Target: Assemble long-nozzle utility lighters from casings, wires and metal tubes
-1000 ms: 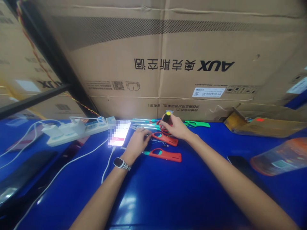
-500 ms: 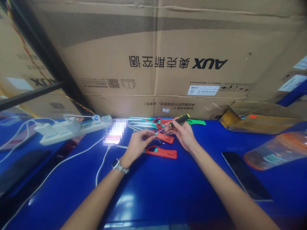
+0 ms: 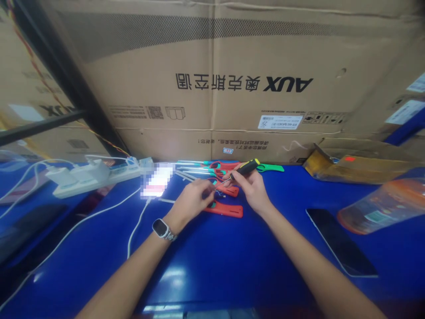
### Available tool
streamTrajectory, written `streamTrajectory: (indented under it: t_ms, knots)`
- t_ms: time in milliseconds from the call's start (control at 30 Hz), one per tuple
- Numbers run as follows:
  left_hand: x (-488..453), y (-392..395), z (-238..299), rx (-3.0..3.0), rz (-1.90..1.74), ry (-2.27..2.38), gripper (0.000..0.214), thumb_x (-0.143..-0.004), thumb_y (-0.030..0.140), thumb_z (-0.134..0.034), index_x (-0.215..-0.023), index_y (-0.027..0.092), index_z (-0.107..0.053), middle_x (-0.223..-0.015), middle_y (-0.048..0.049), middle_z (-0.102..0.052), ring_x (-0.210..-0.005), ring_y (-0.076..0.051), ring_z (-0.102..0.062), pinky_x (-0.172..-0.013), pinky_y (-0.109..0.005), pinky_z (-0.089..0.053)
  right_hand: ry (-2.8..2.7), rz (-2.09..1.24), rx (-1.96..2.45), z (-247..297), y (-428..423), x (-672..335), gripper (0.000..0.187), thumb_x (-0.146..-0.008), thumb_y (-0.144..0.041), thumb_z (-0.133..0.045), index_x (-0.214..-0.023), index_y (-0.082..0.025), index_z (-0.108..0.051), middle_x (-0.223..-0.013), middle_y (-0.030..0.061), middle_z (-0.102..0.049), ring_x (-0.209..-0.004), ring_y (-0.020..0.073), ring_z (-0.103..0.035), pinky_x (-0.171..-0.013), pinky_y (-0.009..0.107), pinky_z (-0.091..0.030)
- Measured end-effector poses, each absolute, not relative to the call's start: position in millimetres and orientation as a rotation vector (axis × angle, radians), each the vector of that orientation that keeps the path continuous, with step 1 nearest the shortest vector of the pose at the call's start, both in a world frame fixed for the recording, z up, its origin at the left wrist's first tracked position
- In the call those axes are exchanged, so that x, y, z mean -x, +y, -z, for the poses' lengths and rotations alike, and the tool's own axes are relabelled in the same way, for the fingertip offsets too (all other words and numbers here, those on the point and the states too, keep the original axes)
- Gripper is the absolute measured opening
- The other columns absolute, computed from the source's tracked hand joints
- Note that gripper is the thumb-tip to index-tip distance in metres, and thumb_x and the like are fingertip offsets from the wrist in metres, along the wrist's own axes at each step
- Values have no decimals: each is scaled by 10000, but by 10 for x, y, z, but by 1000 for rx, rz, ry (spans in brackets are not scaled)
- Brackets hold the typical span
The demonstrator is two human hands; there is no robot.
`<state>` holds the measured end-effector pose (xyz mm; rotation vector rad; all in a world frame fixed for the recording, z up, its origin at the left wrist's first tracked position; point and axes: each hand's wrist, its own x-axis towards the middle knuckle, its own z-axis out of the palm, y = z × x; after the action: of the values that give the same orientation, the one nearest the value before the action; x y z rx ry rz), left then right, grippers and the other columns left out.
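Note:
My right hand is closed around the black and yellow handle of a screwdriver, its thin shaft slanting down and left toward my other fingers. My left hand, with a watch on its wrist, is pinched near the shaft's tip; whatever lies between those fingers is too small to make out. Just below the hands, a red long-nosed lighter lies partly behind my left fingers. More red lighters rest behind the hands, beside a thin wire. A green lighter shows beyond the screwdriver.
A phone with a glowing, blurred screen is left of my hands, on a white cable. Farther left lies a power strip with chargers. To the right are a dark phone, a clear orange-lidded jar and an open carton.
My left hand has rolled over and its fingers have curled in more. The screwdriver has shifted slightly left and less of its shaft shows. The whole view has moved a little.

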<state>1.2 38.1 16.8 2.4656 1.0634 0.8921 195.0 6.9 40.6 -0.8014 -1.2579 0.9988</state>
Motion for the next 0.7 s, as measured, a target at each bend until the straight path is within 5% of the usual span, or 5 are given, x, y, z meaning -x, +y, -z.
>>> streamTrajectory:
  t_ms: [400, 700]
  knots:
    - [9, 375, -177, -2512, -777, 1166, 38, -853, 167, -611, -846, 192, -638, -829, -39, -656, -793, -192, -622, -745, -307, -492, -1455, -907, 812, -264, 13, -1914, 198, -913, -396, -625, -1004, -241, -542, -947, 46, -700, -797, 194, -710, -826, 393, -589]
    - [38, 406, -156, -2474, -807, 1168, 149, -830, 256, -699, -959, 191, -662, -900, -46, -679, -840, -208, -623, -747, -325, -493, -1419, -846, 812, -350, 12, -1927, 228, -900, -417, -642, -935, -208, -557, -886, 41, -710, -735, 168, -705, -736, 339, -602]
